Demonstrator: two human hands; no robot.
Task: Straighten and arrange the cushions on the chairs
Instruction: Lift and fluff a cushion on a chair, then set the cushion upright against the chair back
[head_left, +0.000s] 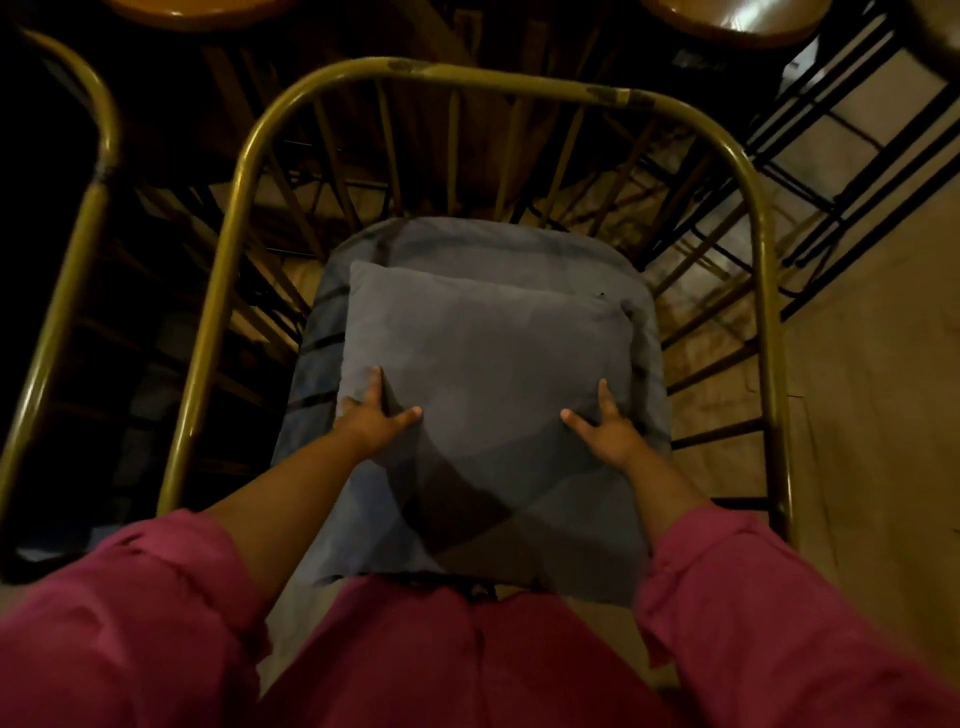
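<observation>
Grey fabric covers the square cushion (483, 395), which we find lying on the seat pad (644, 332) of the chair (244, 171) at the centre of the view. We take the chair as our reference. Its frame is a tube painted olive-gold, curved round the back and sides, with thin spindles running down toward the seat. The seat pad, a blue-grey cloth, shows beyond the cushion at the back and along both sides. The cushion sits roughly square to the seat, its near edge overhanging the front of the chair.

Our left hand (376, 415) rests on the cushion's left side, fingers spread and pressed against the fabric, thumb pointing inward. Our right hand (605, 423) mirrors it on the right side. Both hands lie open on the cushion; neither is closed around it. Pink sleeves (156, 597) are pushed up at the forearms.

Left of the chair stands a second frame (98, 156) of like tubing. Behind the chair we see two rounded wooden tabletops (727, 15).

We find no legible brand, label or writing on any item.
</observation>
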